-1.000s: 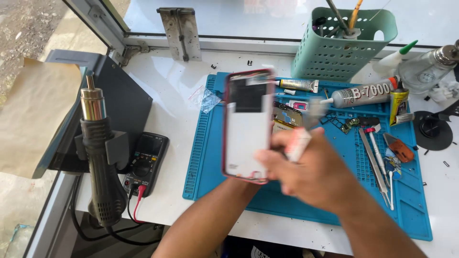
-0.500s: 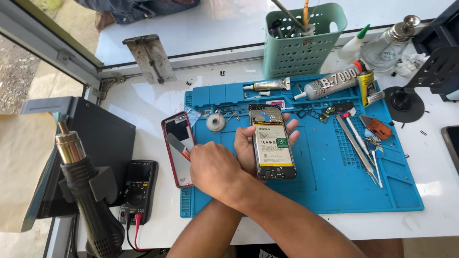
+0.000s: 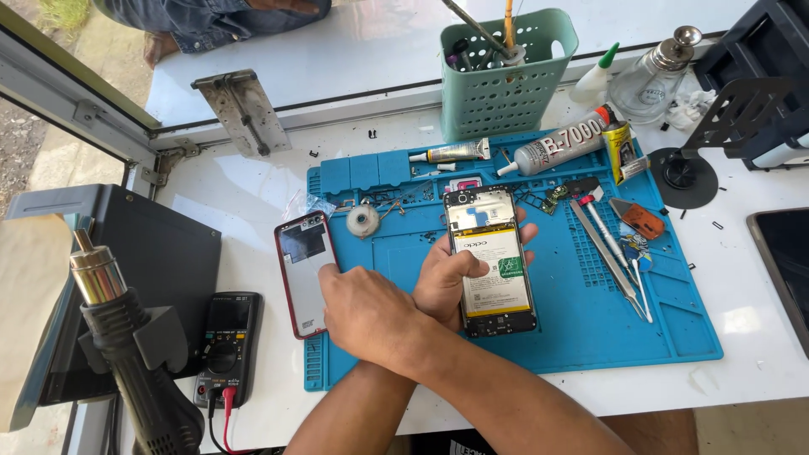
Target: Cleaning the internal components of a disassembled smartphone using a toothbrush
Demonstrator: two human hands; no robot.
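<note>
Head: left hand [image 3: 447,282] grips opened phone [image 3: 491,259]

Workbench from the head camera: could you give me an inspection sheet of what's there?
Surface: white bench with blue repair mat.
Job's things: opened phone, battery showing; red-edged back cover lying beside it.
Clutter: glue tubes, tweezers, green basket of tools.
Grippers: left hand grips the opened phone; right hand, crossed over, touches the back cover.
Cables: red and black leads at multimeter.
Surroundings: heat gun, window frame.
</note>
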